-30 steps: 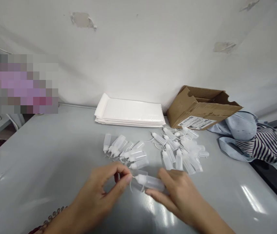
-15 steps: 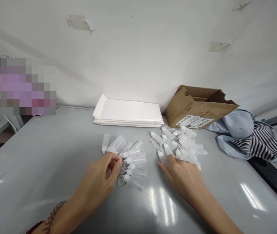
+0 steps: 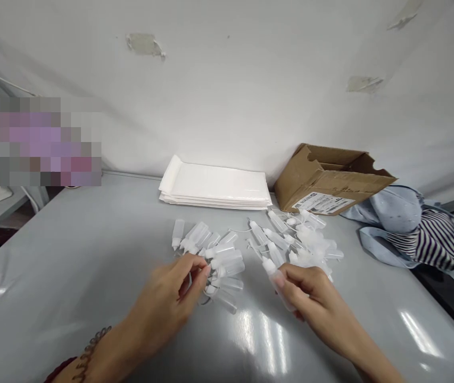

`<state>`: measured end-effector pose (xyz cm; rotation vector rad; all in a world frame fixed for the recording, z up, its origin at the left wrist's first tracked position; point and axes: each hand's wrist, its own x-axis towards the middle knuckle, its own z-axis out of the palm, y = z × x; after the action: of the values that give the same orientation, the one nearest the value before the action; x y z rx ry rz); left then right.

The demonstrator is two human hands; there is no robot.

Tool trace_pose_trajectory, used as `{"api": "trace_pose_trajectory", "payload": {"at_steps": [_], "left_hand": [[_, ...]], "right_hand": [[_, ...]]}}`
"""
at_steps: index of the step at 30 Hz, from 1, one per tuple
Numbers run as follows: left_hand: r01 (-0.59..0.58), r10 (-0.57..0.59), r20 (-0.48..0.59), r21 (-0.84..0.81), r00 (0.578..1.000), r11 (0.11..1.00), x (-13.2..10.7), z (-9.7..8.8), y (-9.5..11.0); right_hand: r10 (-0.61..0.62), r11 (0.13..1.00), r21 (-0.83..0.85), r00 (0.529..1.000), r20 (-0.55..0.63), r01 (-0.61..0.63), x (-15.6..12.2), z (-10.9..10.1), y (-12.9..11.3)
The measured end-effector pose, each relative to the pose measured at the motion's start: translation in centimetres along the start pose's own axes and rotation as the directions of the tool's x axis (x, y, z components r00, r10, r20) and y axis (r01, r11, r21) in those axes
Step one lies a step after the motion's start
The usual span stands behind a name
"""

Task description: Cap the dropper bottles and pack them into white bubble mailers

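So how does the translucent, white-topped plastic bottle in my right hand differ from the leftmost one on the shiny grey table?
The held translucent, white-topped plastic bottle is gripped by your right hand; the leftmost translucent bottle lies on the shiny grey table. The held bottle's white top points away from you, while the leftmost bottle's points towards you. Both have translucent bodies.
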<state>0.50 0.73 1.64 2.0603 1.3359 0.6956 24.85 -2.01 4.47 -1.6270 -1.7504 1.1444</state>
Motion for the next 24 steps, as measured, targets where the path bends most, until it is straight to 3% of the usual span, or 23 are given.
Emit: {"api": "trace_pose_trajectory", "payload": {"at_steps": [6,11,14,24], "left_hand": [[-0.004,0.043,0.114,-0.323,0.993,0.946,-0.2,0.1,0.2],[0.149,-0.041,0.226,-0.485,0.973,0.861,-0.3,-0.4,0.7],[0.184,-0.062,0.252,-0.496,0.966,0.848,-0.3,-0.8,1.0],[0.137,0.005,0.237,-0.581,0.972,0.802,-0.1,-0.7,1.3]], "right_hand": [[-0.085,0.936,0.353,0.965,0.246,-0.007,-0.6,0.0,-0.6],[-0.094,0.865,0.481,0.894,0.437,-0.144,-0.9,1.5,-0.3],[-0.103,0.830,0.527,0.879,0.466,-0.182,-0.9,2.1,-0.1],[-0.094,0.802,0.560,0.882,0.462,-0.208,-0.8,2.5,-0.1]]}}
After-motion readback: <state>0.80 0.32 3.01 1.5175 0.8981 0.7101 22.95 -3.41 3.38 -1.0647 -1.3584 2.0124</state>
